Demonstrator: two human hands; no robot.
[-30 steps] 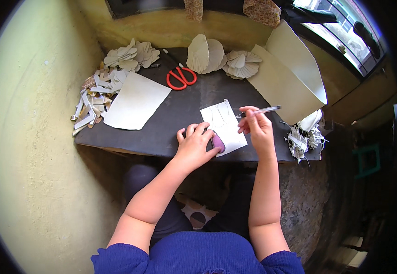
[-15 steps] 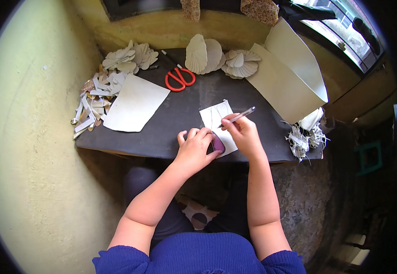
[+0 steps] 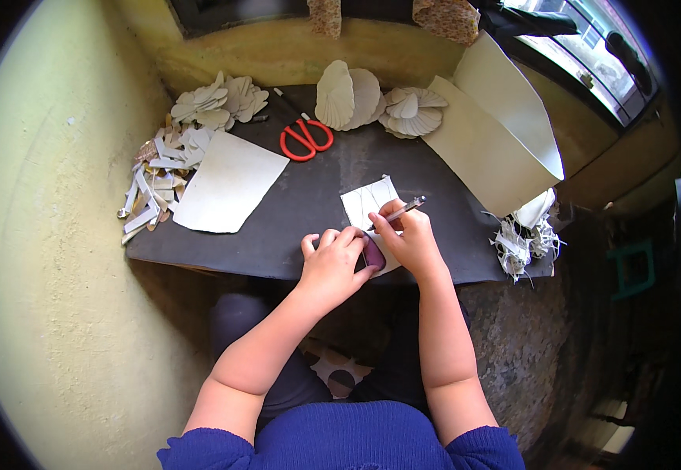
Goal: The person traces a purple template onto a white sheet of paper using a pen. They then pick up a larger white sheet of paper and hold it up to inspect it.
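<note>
My left hand [image 3: 331,262] presses a purple rounded template [image 3: 374,254] onto a small white sheet [image 3: 362,203], thumb at its near end and fingertips along its far end. Pencil-like curved lines show on the sheet's far part. In my right hand [image 3: 412,241] a pen [image 3: 412,204] is pinched, its tip down by the template's far right edge; the exact point of contact is hidden by fingers. Part of the template lies under the left fingers. Both hands are close together at the table's near edge.
Red-handled scissors [image 3: 307,141] lie on the dark table [image 3: 317,204]. A larger white sheet [image 3: 231,182] and scraps [image 3: 152,184] are left; cut oval pieces [image 3: 335,95] stand at the back. A big curled sheet [image 3: 489,133] and shredded trimmings [image 3: 517,247] are right.
My right hand and the pen have shifted slightly left and nearer, toward the template's far end. My left hand stays on the template.
</note>
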